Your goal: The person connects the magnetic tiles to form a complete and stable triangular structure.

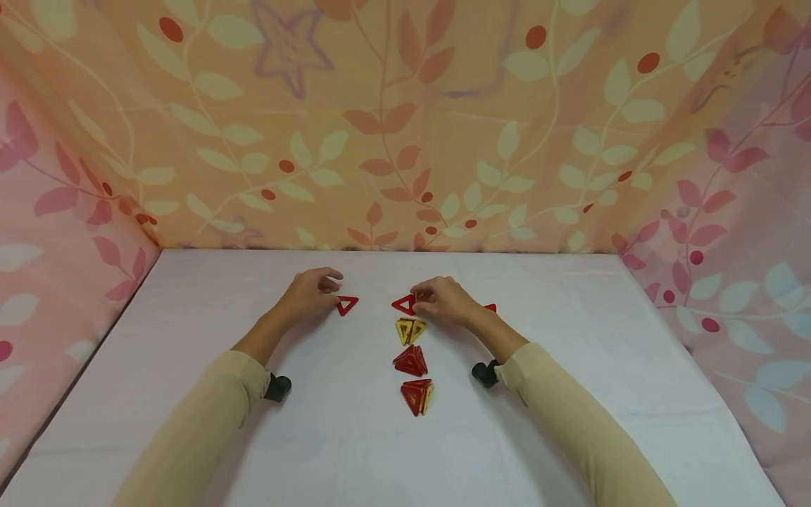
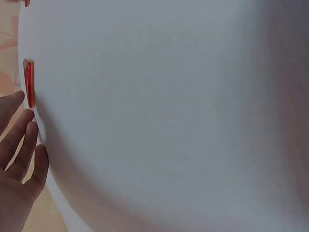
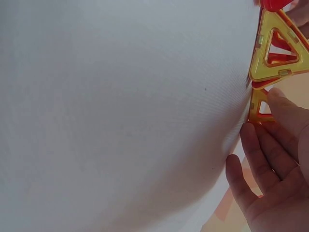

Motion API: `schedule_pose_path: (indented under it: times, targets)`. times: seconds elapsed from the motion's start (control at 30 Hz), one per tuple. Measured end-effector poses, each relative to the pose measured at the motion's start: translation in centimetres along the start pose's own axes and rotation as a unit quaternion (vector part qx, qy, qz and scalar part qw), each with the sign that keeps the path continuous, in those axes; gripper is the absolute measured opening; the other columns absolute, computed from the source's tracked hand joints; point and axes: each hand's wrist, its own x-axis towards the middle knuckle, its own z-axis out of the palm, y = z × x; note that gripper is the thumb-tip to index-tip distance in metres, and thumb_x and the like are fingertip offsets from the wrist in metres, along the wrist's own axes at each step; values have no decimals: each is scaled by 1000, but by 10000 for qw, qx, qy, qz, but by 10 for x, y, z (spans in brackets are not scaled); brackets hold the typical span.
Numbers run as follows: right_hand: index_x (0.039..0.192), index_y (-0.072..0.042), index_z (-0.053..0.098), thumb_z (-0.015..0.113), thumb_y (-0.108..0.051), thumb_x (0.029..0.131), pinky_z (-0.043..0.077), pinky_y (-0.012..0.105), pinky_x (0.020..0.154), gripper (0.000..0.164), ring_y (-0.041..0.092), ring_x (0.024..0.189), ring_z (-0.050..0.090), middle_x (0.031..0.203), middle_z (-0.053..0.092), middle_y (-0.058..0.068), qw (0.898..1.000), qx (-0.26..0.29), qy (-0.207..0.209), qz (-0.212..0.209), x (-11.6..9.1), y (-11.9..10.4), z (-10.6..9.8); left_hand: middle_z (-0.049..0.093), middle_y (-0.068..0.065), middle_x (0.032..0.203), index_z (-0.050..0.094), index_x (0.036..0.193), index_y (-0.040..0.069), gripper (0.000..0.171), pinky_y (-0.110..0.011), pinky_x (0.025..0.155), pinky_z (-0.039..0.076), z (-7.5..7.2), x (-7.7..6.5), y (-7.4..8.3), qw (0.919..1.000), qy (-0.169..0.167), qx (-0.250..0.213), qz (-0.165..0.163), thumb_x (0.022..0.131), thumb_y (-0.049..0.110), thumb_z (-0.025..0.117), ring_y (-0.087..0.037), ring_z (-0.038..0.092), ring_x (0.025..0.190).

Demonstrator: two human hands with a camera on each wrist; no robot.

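Observation:
My left hand (image 1: 310, 292) is at the back of the table, its thumb at the corner of a red triangular magnetic tile (image 1: 346, 305). In the left wrist view, that red tile (image 2: 29, 83) is seen almost edge-on, beside loosely extended fingers (image 2: 21, 150). Near the back middle, my right hand (image 1: 443, 299) pinches a small build of magnetic triangle tiles; a red tile (image 1: 403, 304) shows at its left. The right wrist view shows the thumb against a yellow tile (image 3: 255, 108) of it, with the fingers partly hidden behind.
In front of the right hand stands a yellow tile pyramid (image 1: 410, 330). Nearer are a red pyramid (image 1: 410, 360) and a red-and-yellow pyramid (image 1: 416, 396), in one column. Another red tile (image 1: 491, 308) shows partly behind the right wrist. Patterned cloth (image 1: 393, 141) hangs behind the table.

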Motion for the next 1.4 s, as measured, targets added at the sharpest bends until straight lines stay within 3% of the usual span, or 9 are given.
schedule_pose_path:
  times: [0.17,0.5,0.87,1.07,1.4]
  targets:
    - [126,1,66,71,-14,93,51,39,96,36,22,103,65,112,71,10,9999,103,-21,45,0,0,0,69,-22,114,61,125,-5,44,-50,99,47,-2,-2,-4,9999,-131,23,92,82,-10,64,-38,61,112]
    - [127,-1,66,71,-15,93,50,39,97,37,22,105,65,114,71,9,9999,142,-25,79,-1,0,1,70,-20,110,62,123,-4,42,-48,97,49,5,1,-2,9995,-121,128,257,83,-10,69,-35,62,107]
    - [128,-1,65,71,-17,93,49,40,98,39,22,106,64,115,71,9,9999,116,-4,97,-1,1,2,69,-19,111,62,125,-4,42,-46,97,50,17,5,12,9994,-197,68,269,84,-9,68,-34,61,107]
    - [128,-2,65,71,-17,93,49,40,98,39,21,104,63,113,71,8,9999,47,11,140,-2,0,3,68,-18,115,58,130,-2,48,-46,98,50,23,7,17,9984,-351,21,432,84,-11,66,-35,59,111]
    - [128,-1,66,71,-15,93,50,38,97,38,21,105,64,115,71,9,9998,158,10,96,-2,0,2,69,-15,115,58,131,1,47,-44,98,50,32,10,20,9991,-348,-51,248,86,-8,68,-32,61,113]
